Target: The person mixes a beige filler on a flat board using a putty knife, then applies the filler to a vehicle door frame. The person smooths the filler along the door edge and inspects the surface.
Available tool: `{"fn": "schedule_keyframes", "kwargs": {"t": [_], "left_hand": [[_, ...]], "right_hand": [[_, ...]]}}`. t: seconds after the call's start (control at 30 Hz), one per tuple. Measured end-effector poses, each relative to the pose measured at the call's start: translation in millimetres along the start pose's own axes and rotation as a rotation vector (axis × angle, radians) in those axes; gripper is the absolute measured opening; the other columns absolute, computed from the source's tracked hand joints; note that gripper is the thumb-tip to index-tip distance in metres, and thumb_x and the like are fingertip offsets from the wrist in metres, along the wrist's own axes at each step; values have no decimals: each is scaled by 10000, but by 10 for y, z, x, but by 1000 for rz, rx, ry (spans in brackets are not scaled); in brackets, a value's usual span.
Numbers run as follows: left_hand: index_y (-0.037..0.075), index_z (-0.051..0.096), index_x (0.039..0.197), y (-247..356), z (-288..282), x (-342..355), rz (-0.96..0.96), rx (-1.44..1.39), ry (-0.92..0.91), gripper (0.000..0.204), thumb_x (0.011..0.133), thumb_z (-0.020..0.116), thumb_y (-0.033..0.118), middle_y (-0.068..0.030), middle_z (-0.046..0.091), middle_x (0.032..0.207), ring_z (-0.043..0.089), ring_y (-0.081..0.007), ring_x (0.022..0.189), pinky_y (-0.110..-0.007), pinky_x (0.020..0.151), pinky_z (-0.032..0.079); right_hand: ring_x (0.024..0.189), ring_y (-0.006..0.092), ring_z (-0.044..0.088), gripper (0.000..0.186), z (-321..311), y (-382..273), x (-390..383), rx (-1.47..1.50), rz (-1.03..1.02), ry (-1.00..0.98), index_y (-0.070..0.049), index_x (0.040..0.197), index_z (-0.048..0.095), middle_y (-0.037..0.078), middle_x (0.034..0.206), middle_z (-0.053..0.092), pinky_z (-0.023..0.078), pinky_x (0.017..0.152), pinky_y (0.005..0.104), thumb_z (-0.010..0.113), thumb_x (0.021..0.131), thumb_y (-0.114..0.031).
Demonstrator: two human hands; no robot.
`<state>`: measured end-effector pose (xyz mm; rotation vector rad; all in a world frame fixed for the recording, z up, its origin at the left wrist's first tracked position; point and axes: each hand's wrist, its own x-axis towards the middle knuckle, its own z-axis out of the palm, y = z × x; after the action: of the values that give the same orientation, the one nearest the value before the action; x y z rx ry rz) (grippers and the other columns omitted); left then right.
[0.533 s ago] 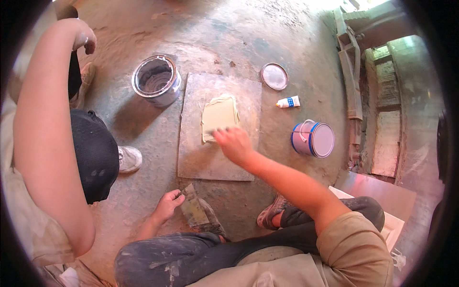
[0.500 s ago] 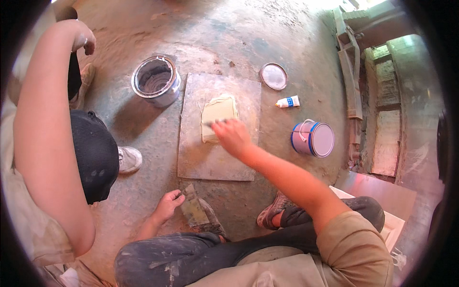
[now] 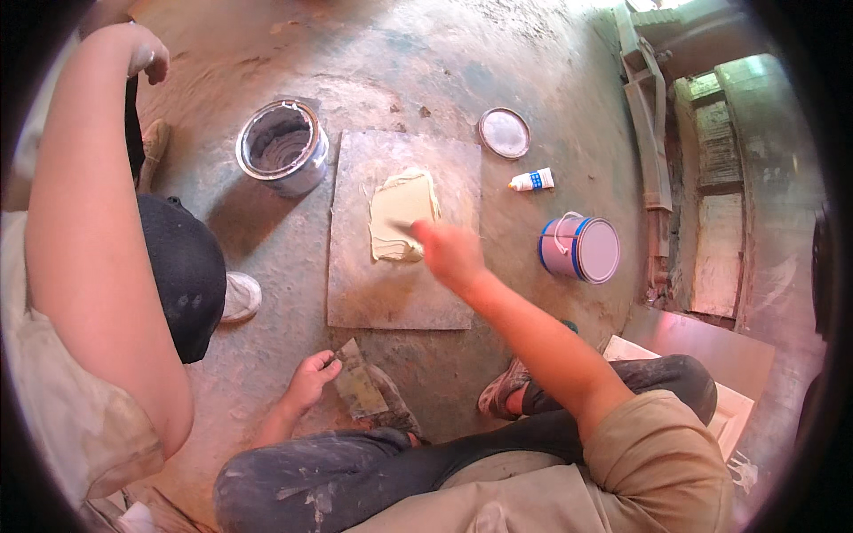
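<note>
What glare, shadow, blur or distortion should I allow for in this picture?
All head view: glare washes out the floor at the top; the open can casts a dark shadow down and left; the tool in the right hand looks blurred; the long beam at right appears bent by the fisheye.

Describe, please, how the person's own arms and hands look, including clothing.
The left hand and right hand are bare, with no gloves or wristwear visible. The right sleeve is short and tan, ending near the elbow; any left sleeve is hidden.

Bright glare across upper floor [image 3: 498,44]
</note>
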<state>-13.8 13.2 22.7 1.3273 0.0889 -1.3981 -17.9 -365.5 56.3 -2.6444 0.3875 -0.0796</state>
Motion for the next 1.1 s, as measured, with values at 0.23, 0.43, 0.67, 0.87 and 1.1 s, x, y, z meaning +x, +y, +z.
{"fn": "schedule_keyframes", "kwargs": {"t": [0.23, 0.43, 0.67, 0.87, 1.1], "left_hand": [[-16, 651, 1198, 62, 2, 53, 0, 33, 20, 269, 1032, 592, 188, -9, 691, 1091, 595, -83, 983, -255, 895, 465], [-36, 632, 1239, 86, 17, -16, -35, 25, 82, 317, 1025, 611, 197, -18, 688, 1127, 595, -88, 995, -259, 925, 455], [-41, 625, 1270, 16, 15, -46, -70, 51, 107, 335, 1024, 611, 185, -14, 684, 1146, 590, -94, 1041, -262, 956, 444], [-27, 637, 1243, 0, 9, -96, -65, 126, 78, 305, 1031, 593, 189, -25, 682, 1159, 599, -112, 1055, -269, 959, 449], [-20, 637, 1225, -70, 17, -78, -71, 40, 56, 289, 1036, 584, 192, -28, 677, 1154, 591, -113, 1047, -280, 947, 455]], "right_hand": [[817, 404, 699, 314, 654, 1011, -344, 399, 862, 222, -16, 898, 737, 250, 862, 705, 526, 738, 475, 631, 944, -309], [858, 403, 709, 326, 889, 832, -216, 286, 1081, 327, -3, 928, 754, 245, 894, 723, 526, 768, 484, 672, 909, -318], [979, 416, 694, 328, 694, 1101, 853, 135, 832, 260, -81, 1018, 781, 216, 1012, 732, 541, 847, 507, 632, 908, -351], [987, 380, 696, 309, 571, 1087, 1595, 23, 421, -74, -117, 994, 783, 181, 1038, 735, 548, 833, 488, 636, 905, -373], [953, 341, 702, 217, 808, 582, 2079, -16, 21, -350, -188, 988, 770, 114, 981, 742, 559, 787, 461, 730, 837, -338]]}}
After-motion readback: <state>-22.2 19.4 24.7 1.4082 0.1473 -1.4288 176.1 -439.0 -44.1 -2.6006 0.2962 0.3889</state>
